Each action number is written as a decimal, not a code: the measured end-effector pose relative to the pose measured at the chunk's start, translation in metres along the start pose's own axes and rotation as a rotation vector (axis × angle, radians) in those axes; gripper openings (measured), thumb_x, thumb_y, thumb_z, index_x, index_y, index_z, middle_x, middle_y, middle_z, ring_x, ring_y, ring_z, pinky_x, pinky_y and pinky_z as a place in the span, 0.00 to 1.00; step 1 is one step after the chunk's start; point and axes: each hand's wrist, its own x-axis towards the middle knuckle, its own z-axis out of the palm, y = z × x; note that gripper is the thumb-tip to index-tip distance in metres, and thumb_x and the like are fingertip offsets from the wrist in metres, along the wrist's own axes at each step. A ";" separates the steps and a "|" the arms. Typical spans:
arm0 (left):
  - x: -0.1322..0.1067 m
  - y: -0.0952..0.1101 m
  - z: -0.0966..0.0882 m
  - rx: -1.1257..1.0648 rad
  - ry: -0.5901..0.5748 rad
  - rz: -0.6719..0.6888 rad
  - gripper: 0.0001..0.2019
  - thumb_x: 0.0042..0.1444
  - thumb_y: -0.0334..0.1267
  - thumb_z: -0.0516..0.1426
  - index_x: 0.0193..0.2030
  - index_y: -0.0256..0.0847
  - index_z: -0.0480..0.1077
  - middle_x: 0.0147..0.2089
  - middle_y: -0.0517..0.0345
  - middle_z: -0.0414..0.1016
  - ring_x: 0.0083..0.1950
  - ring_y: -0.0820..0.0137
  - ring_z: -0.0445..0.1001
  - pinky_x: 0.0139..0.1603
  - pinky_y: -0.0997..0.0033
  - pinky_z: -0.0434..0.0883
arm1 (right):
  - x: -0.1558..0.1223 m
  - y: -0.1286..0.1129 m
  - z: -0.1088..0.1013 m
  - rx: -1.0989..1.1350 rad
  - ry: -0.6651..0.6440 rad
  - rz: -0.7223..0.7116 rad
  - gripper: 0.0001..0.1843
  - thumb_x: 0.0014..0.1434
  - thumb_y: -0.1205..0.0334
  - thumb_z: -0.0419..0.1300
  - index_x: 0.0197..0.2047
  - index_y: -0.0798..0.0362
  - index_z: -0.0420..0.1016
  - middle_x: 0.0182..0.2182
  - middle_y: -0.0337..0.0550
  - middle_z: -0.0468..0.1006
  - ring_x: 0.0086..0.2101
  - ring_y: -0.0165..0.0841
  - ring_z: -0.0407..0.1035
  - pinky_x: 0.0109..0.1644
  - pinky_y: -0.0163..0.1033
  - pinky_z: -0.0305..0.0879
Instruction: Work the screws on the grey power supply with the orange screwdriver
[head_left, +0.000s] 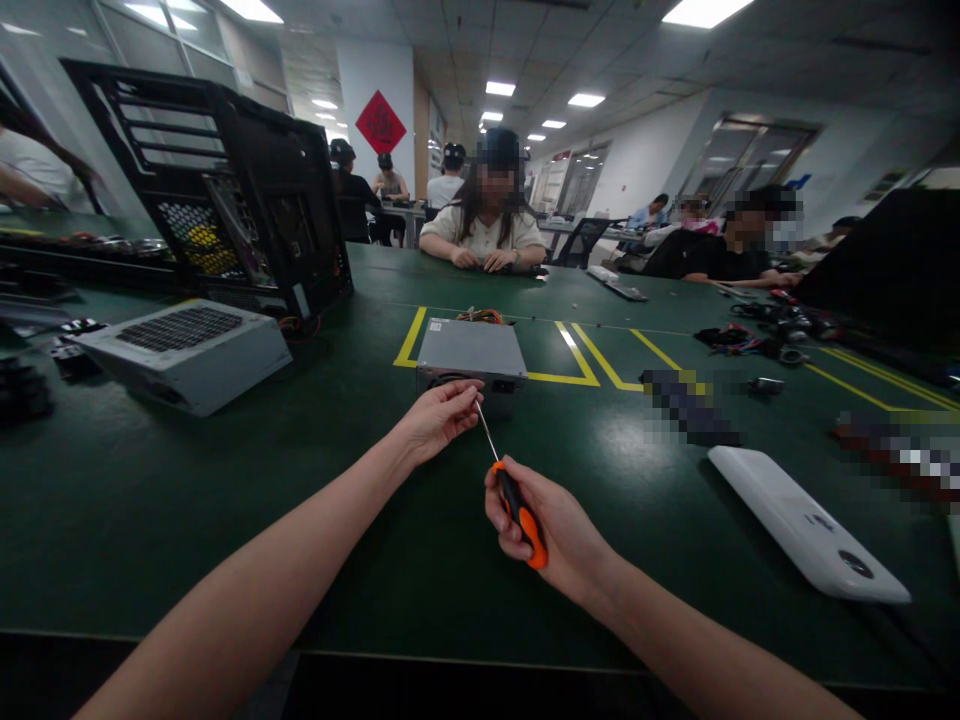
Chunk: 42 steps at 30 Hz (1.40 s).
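Note:
My right hand [529, 515] is wrapped round the orange and black handle of a screwdriver [517, 508], whose thin metal shaft points up and away to the left. At the shaft's tip, my left hand [444, 418] has its thumb and fingers pinched together. What they hold there, if anything, is too small to make out. Just beyond both hands sits a grey computer power supply [472, 345] with coloured wires behind it. My left hand hides part of its near face; whether the tip touches that face I cannot tell.
Left stand an open black computer case [247, 190] and a second power supply [187, 355]. At right lie a white power strip [806, 520], a blurred dark object [690, 408] and loose cables [780, 325]. Yellow tape marks the green table [360, 570]. Opposite sits a person [484, 225].

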 end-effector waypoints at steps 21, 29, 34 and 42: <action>-0.003 0.006 -0.007 0.247 -0.162 0.019 0.12 0.49 0.29 0.59 0.42 0.36 0.69 0.33 0.58 0.69 0.32 0.78 0.68 0.36 0.76 0.67 | -0.001 -0.001 0.001 -0.025 0.040 0.062 0.14 0.58 0.54 0.47 0.31 0.55 0.63 0.16 0.36 0.63 0.15 0.22 0.52 0.17 0.27 0.45; -0.005 0.004 0.000 0.146 -0.082 -0.119 0.13 0.55 0.42 0.54 0.41 0.33 0.69 0.42 0.48 0.72 0.39 0.72 0.72 0.37 0.74 0.70 | 0.000 -0.001 -0.003 -0.001 0.030 -0.007 0.14 0.57 0.53 0.48 0.31 0.55 0.63 0.16 0.35 0.63 0.16 0.22 0.52 0.18 0.28 0.45; -0.004 0.001 0.001 0.191 -0.058 -0.117 0.09 0.53 0.39 0.57 0.35 0.34 0.70 0.35 0.52 0.72 0.32 0.76 0.71 0.30 0.78 0.69 | 0.000 0.000 -0.002 -0.011 0.028 -0.024 0.13 0.57 0.53 0.47 0.31 0.55 0.63 0.17 0.35 0.63 0.16 0.22 0.52 0.18 0.28 0.46; -0.002 0.002 -0.006 0.269 -0.126 -0.064 0.07 0.50 0.38 0.59 0.29 0.35 0.68 0.30 0.57 0.69 0.29 0.78 0.68 0.29 0.79 0.67 | -0.001 -0.001 0.000 -0.028 0.022 0.023 0.14 0.57 0.53 0.48 0.31 0.55 0.63 0.16 0.35 0.63 0.16 0.22 0.52 0.18 0.27 0.45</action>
